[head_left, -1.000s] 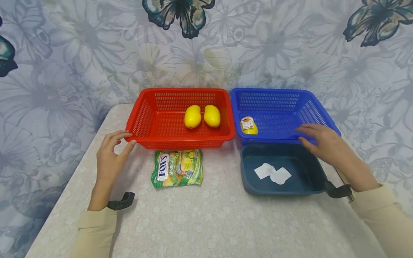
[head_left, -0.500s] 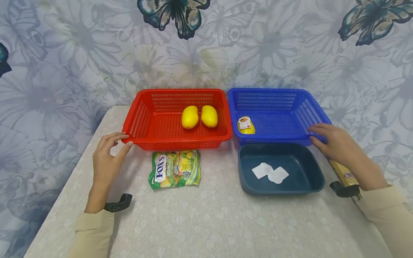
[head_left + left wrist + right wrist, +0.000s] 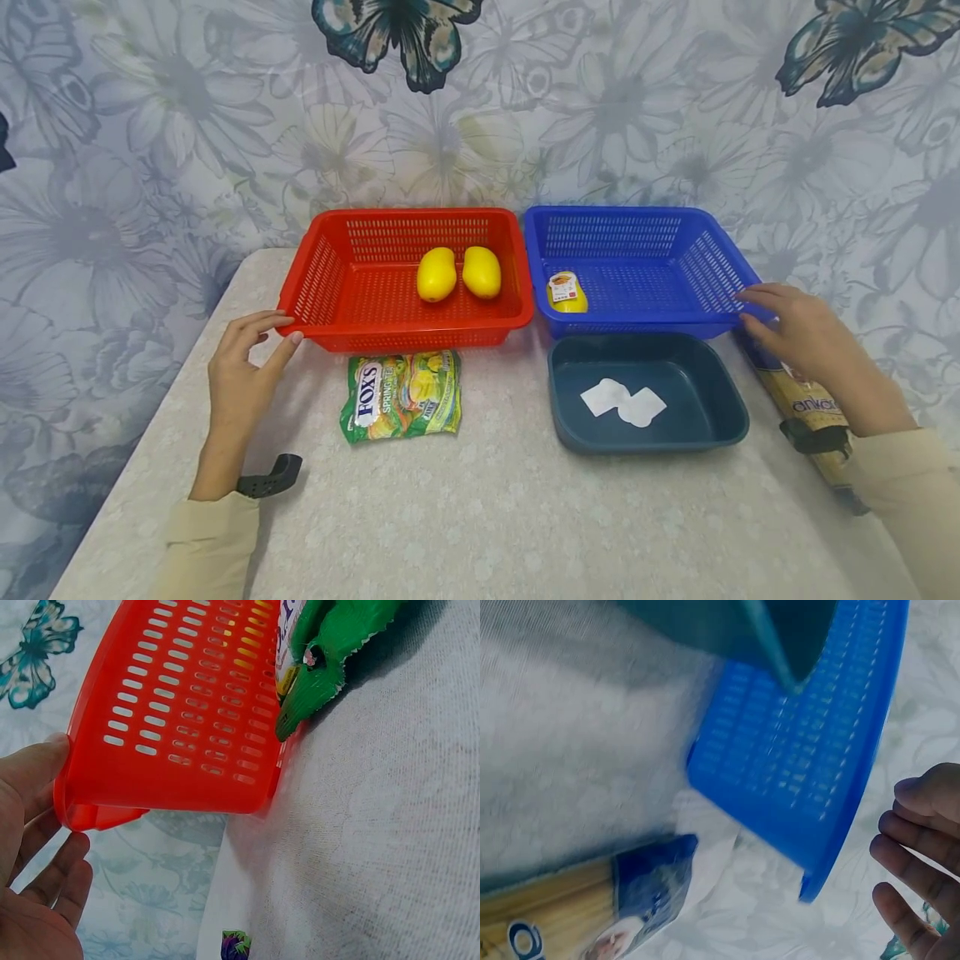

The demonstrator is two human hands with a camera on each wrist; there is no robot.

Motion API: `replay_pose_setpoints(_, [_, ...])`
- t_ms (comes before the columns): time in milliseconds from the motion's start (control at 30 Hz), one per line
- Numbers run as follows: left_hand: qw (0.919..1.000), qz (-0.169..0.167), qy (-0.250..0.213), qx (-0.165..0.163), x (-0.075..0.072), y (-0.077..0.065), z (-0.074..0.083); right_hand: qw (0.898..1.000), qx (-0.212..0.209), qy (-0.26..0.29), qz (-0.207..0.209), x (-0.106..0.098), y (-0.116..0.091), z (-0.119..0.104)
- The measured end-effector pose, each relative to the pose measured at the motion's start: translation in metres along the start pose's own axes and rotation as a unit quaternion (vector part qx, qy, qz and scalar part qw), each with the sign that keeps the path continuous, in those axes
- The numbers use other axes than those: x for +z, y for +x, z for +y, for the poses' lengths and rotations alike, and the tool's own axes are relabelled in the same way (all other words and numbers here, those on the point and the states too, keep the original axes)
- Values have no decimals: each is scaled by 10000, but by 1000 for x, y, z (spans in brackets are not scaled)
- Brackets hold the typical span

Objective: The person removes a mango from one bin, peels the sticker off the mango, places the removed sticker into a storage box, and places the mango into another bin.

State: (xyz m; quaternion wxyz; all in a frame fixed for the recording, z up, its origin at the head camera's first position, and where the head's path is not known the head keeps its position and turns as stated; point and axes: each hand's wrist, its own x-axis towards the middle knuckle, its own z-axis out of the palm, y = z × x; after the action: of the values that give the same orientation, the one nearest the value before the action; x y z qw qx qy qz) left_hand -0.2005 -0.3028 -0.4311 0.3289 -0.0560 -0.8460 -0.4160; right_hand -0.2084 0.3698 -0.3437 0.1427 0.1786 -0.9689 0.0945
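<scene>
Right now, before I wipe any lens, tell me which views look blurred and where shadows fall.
Right wrist view: softest, the holes of the blue basket smeared, shadow along the pasta pack; left wrist view: clearer, slots of the red basket distinct, shadow beside the green candy bag; head view: mostly sharp, brand lettering readable, soft shadow beside the left sleeve.

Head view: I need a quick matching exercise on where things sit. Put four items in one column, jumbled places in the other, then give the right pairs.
Things
1. Fox's bag
2. White pieces
3. Labelled yellow fruit
4. Left hand

Places
A. Inside the dark tub
B. At the front left corner of the red basket
C. On the table, in front of the red basket
D. Inside the blue basket

Right pairs: 1-C, 2-A, 3-D, 4-B
</scene>
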Motion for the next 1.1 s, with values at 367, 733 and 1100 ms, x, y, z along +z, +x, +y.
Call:
replay_pose_setpoints(367, [9999, -47, 61, -125, 2, 1, 0, 9991, 372, -63, -168, 0, -8, 26])
replay_pose_setpoints(733, [9992, -108, 114, -381, 0, 1, 3, 9986, 430, -125, -270, 3, -9, 35])
replay_pose_setpoints(1100, [9993, -135, 331, 140, -1, 7, 19, 9993, 126, -110, 323, 10, -12, 36])
